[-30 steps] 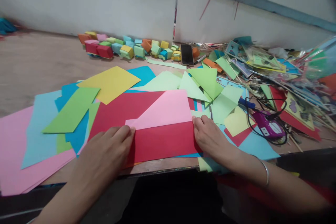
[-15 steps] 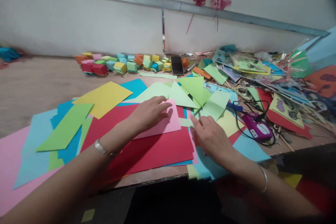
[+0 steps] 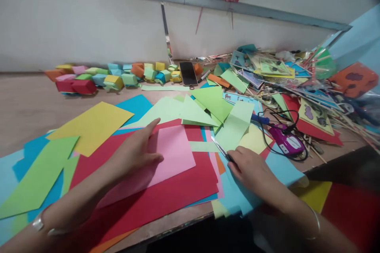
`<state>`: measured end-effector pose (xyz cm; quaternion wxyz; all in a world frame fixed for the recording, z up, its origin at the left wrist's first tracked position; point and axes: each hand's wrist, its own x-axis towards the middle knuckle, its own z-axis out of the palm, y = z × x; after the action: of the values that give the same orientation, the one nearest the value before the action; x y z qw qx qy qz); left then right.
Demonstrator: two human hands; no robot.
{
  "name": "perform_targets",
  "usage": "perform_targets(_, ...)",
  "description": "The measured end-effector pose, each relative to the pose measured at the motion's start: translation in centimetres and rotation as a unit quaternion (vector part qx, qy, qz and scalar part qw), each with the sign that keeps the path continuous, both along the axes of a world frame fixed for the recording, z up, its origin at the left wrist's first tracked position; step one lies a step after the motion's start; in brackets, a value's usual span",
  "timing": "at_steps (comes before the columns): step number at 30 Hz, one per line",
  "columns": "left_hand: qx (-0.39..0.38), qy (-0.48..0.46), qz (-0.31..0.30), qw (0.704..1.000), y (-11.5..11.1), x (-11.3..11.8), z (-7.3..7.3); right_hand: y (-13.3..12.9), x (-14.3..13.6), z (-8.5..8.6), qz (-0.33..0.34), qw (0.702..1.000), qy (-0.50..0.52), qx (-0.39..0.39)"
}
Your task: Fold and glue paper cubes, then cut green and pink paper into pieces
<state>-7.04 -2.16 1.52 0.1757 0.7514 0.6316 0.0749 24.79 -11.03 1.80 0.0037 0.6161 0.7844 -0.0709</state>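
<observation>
My left hand (image 3: 139, 148) rests with fingers apart on a pink paper sheet (image 3: 175, 148), which lies over large red sheets (image 3: 166, 197). In my right hand (image 3: 249, 164) is a pair of scissors (image 3: 220, 148), held by its dark handles, with the metal blades pointing up and left. The blade tips are over a pale green strip (image 3: 202, 146) that lies partly on the red sheets. Pale green folded pieces (image 3: 197, 112) sit just beyond the pink sheet.
Small folded paper blocks (image 3: 113, 82) line the wall beside a phone (image 3: 188, 74). To the right are a purple glue gun (image 3: 286, 140) with its cable and a heap of sticks and cards (image 3: 279, 67). A yellow sheet (image 3: 92, 126) lies left.
The scissors now show in my right hand. My left hand has shifted left and down over the pink sheet, its fingers spread. The whole view has moved a little.
</observation>
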Motion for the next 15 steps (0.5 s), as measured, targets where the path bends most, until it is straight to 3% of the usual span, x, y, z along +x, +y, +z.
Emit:
perform_targets(3, 0.018, -0.051, 0.028, 0.998, 1.7, -0.8, 0.3, 0.2, 0.2, 1.1, -0.012, 0.999, 0.037, -0.037)
perform_targets(8, 0.055, -0.117, 0.083, 0.988, 4.2, -0.8, 1.0, 0.4, 0.0, 1.4, -0.063, 0.998, 0.005, -0.020)
perform_targets(15, 0.158, -0.164, 0.125, 0.966, 3.1, 0.5, -0.4, -0.5, 2.1, 1.7, -0.089, 0.994, -0.029, 0.050)
